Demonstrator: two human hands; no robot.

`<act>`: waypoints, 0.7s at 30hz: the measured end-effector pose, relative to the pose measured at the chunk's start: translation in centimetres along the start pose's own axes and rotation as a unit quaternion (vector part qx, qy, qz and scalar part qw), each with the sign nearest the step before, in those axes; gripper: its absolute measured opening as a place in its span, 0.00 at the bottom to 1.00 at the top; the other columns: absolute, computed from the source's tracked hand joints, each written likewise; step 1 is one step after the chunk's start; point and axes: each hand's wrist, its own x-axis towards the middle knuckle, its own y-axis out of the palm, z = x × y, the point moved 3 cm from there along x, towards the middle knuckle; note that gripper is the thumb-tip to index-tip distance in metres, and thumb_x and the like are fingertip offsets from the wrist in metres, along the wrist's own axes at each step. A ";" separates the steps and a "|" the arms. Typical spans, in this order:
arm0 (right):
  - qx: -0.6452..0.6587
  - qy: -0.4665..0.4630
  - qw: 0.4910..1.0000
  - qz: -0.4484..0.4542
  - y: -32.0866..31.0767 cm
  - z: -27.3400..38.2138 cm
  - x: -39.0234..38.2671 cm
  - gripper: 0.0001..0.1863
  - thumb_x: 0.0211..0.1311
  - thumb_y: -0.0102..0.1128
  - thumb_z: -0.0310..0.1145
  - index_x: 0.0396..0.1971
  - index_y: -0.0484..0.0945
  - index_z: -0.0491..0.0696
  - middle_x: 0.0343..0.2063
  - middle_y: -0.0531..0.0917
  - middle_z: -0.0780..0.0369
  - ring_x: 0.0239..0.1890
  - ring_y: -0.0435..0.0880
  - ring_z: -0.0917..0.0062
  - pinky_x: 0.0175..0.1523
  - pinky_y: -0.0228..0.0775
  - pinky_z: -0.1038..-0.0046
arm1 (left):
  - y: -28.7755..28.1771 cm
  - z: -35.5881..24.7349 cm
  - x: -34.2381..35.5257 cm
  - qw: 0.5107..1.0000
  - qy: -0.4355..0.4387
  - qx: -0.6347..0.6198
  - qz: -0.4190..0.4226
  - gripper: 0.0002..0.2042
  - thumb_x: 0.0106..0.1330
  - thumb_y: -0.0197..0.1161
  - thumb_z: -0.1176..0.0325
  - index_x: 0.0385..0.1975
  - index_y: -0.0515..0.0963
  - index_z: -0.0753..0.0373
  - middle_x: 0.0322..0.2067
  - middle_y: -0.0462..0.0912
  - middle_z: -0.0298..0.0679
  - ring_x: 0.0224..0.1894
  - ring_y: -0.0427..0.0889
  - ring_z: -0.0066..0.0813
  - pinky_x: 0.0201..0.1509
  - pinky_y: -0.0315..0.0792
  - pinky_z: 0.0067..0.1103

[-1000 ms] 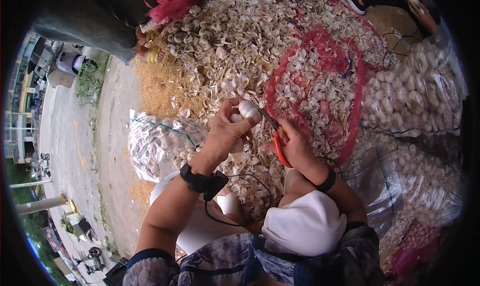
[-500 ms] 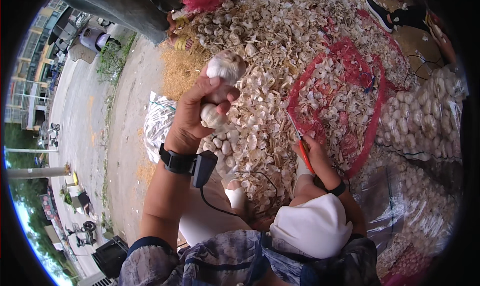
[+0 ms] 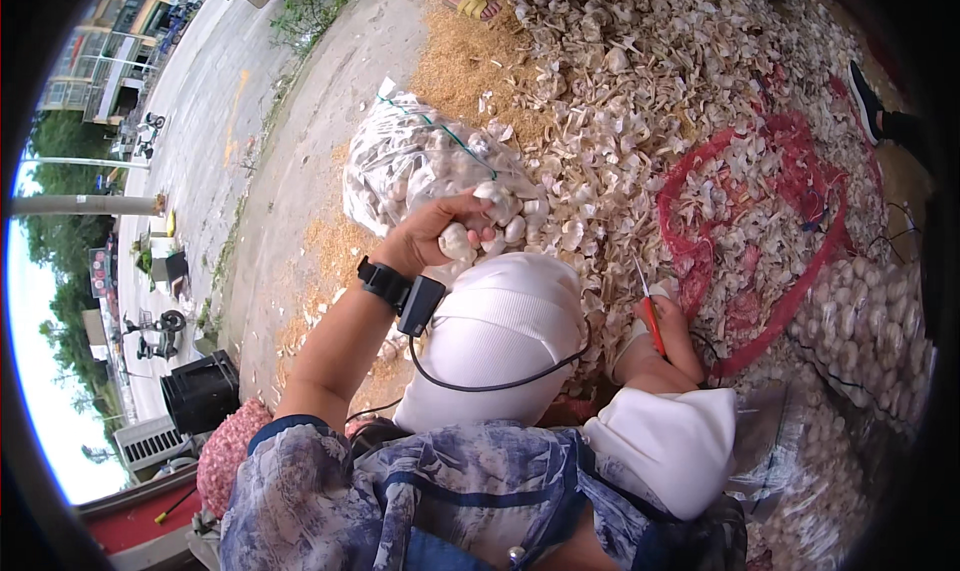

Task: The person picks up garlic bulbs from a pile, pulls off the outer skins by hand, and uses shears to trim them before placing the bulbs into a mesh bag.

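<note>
My left hand [image 3: 418, 237] is closed around garlic bulbs; one white bulb [image 3: 456, 241] shows between thumb and palm. It is just over the near end of a white sack [image 3: 405, 166], where more pale bulbs lie. At lower right my right hand [image 3: 680, 346] grips a thin-bladed tool with a red handle [image 3: 653, 323]. Its narrow blade points up and away from me, and whether it is a knife or scissors I cannot make out. Beyond the hands spreads a wide heap of garlic skins [image 3: 600, 181].
Red netting [image 3: 690, 176] lies over the heap on the right. Clear bags of garlic [image 3: 850, 316] stand at far right. A person's sandalled foot [image 3: 475, 6] is at the top, a dark shoe [image 3: 865, 101] at upper right. A black bin [image 3: 200, 391] stands lower left.
My left hand has come down with the garlic bulbs, from held up in front to beside the white sack. My view has shifted, showing more of the sack. The right hand still grips the red-handled tool.
</note>
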 end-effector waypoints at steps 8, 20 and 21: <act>-0.015 0.044 0.999 -0.014 -0.2 0.7 -0.7 0.14 0.62 0.66 0.42 0.38 0.79 0.46 0.15 0.70 0.73 0.13 0.66 0.89 0.16 0.56 0.81 | -10.9 3.4 4.9 0.961 0.219 -0.035 -0.167 0.15 0.66 0.60 0.71 0.48 0.71 0.72 0.46 0.79 0.49 0.46 0.82 0.39 0.50 0.81 0.30; -0.395 -0.186 0.899 -0.038 -1.5 4.5 -0.1 0.26 0.55 0.64 0.35 0.55 0.72 0.51 0.46 0.76 0.51 0.50 0.77 0.54 0.52 0.71 0.56 | 9.4 -8.8 -0.7 0.964 0.251 0.078 0.046 0.24 0.70 0.54 0.65 0.61 0.62 0.72 0.59 0.69 0.53 0.63 0.69 0.45 0.68 0.65 0.35; -0.382 -0.141 0.913 -0.001 -1.7 5.9 0.5 0.20 0.57 0.62 0.34 0.51 0.77 0.49 0.43 0.79 0.53 0.48 0.79 0.56 0.50 0.73 0.60 | 12.6 -9.0 -1.2 0.958 0.268 0.095 0.046 0.21 0.70 0.55 0.66 0.58 0.64 0.70 0.55 0.70 0.49 0.59 0.73 0.42 0.65 0.69 0.36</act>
